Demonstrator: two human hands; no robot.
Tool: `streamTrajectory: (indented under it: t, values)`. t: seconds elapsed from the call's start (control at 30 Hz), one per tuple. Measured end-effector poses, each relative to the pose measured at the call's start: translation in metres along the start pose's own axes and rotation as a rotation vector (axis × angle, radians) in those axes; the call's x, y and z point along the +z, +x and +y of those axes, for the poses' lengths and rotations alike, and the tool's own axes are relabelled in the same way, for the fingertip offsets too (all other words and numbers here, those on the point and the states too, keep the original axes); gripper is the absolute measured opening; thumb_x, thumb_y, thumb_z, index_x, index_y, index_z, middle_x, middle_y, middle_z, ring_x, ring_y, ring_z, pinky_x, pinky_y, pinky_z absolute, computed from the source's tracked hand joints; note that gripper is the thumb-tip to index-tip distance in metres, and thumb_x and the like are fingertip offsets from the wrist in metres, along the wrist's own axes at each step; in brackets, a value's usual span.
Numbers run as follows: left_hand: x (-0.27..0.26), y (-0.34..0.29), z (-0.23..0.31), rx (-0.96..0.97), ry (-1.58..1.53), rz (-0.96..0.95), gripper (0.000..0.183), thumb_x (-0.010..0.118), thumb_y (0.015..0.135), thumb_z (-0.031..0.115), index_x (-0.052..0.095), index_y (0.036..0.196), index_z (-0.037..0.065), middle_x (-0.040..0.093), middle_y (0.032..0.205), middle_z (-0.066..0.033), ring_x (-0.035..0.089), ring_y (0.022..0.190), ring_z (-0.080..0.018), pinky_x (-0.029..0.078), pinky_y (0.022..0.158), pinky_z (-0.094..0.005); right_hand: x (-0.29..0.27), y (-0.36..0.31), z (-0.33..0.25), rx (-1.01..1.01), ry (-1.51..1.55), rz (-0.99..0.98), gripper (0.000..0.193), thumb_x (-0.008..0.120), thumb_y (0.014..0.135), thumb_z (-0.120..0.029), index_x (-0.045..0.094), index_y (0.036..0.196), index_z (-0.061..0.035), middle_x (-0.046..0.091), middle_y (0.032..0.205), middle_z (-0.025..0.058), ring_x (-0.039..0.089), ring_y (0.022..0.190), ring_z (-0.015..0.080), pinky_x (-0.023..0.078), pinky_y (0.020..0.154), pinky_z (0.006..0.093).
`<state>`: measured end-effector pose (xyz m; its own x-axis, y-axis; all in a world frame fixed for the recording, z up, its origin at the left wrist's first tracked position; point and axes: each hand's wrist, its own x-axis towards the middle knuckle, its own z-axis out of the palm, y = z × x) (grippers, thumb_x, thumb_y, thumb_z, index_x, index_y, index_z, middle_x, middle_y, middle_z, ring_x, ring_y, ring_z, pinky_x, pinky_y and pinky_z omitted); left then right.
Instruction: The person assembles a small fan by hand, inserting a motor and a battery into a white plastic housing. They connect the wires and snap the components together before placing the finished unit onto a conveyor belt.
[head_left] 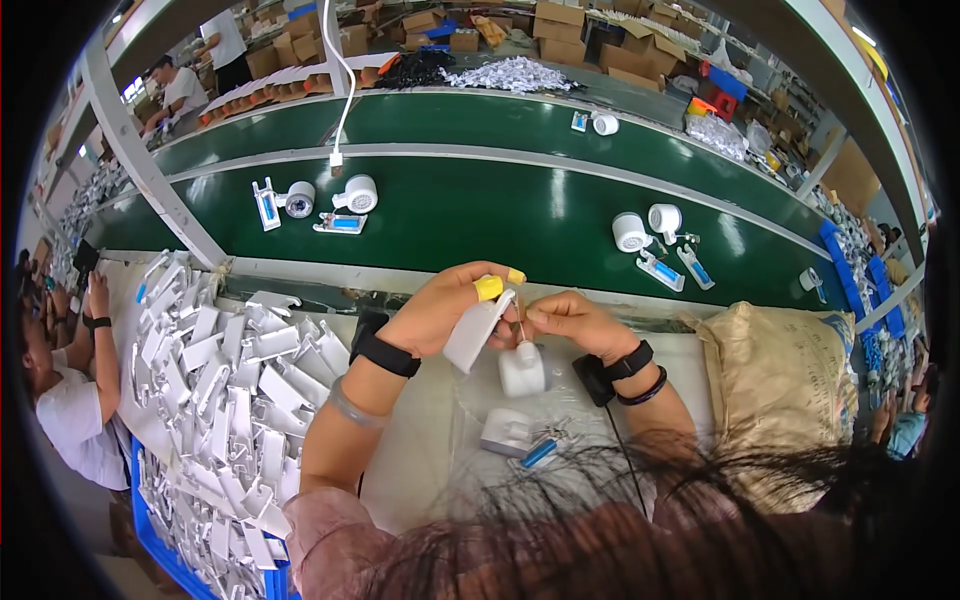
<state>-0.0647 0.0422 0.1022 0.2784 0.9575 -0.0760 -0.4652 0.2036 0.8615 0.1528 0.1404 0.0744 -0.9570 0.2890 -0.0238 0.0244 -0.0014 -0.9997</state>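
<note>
My left hand (pixel 432 308), with yellow covers on its thumb and a fingertip, is closed on a white plastic casing (pixel 470 338) that hangs tilted from its fingers. Beside it, my right hand (pixel 580 322) has its fingers pinched together at a thin wire (pixel 521 328). Below that wire hangs a white round lamp head (pixel 524 372); the exact grip is too small to make out. On the work surface under my hands lie a second white lamp head (pixel 506 430) and a blue battery cell (pixel 540 453) with loose wires.
Left of me, a blue bin (pixel 160 545) overflows with white casings (pixel 240 375). A tan sack (pixel 775 365) stands at right. Ahead runs a green conveyor (pixel 480 215) carrying several lamp heads with battery parts. A white cable (pixel 345 105) hangs over it. A person (pixel 85 410) works at far left.
</note>
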Motion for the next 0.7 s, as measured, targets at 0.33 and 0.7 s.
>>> streamTrajectory:
  t: [0.33, 0.7]
  values:
    - [-0.005, 0.005, -0.012, -0.069, 0.037, 0.087, 0.038, 0.047, 0.101, 0.032, 0.050, 0.127, 0.004, 0.062, 0.093, -0.0081, 0.063, 0.068, -0.0160, 0.058, 0.057, -0.0354, 0.014, 0.015, 0.017, -0.091, 0.109, 0.117, 0.019, 0.057, 0.099, -0.024, 0.061, 0.097, -0.0063, 0.064, 0.092, -0.0019, 0.055, 0.084, 0.0057, 0.046, 0.078, 0.0239]
    - [-0.009, 0.011, -0.022, -0.020, 0.509, 0.124, 0.045, 0.060, 0.094, 0.020, 0.042, 0.132, 0.002, 0.057, 0.089, -0.0049, 0.057, 0.065, -0.0107, 0.046, 0.054, -0.0254, 0.001, 0.013, 0.026, -0.109, 0.187, 0.488, 0.016, 0.062, 0.095, -0.019, 0.060, 0.091, -0.0040, 0.069, 0.081, 0.0063, 0.068, 0.075, 0.0118, 0.048, 0.067, 0.0215]
